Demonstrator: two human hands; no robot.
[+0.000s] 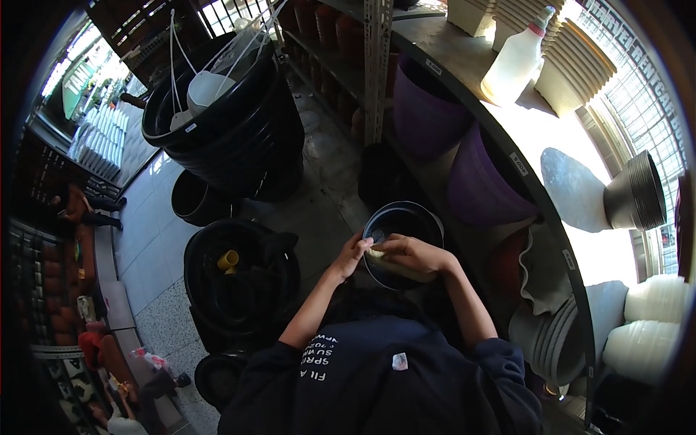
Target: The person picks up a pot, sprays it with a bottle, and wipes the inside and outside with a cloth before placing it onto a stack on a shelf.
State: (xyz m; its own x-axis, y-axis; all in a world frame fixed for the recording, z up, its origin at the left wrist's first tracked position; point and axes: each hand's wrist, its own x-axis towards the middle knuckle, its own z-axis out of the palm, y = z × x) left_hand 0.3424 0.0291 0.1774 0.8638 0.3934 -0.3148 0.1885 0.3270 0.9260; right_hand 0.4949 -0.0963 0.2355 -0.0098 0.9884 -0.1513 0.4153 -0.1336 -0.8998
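The dark sweatshirt (377,377) with white lettering fills the bottom of the view, sleeves pushed up, and both forearms reach forward from it to a small black pot (403,243) held in front of the body, between the floor stacks and the shelf edge. The right hand (413,254) lies across the near rim of the pot, fingers curled down over a pale, yellowish cloth (384,259) that it presses against the rim — closed on the cloth rather than spread flat. The left hand (353,254) comes in from the other side, fingers bent and pinching the rim at its left edge; whether the thumb is inside the pot I cannot tell. The pot looks like thin moulded plastic: probably light, stiff enough to keep its round shape, smooth and a little slippery on its glossy wall, so the rolled rim seems the surest place to grip, one hand bracing while the other works. The cloth is soft and bunches under the fingers. Out from the hands, to the left, stands a stack of black tubs (239,283) with a yellow piece (228,259) lying in the top one, and beyond it a taller stack of black pots (232,123) holding white hangers. To the right, a shelf (522,174) carries purple pots (482,181) below and a white bottle (516,61) on top.
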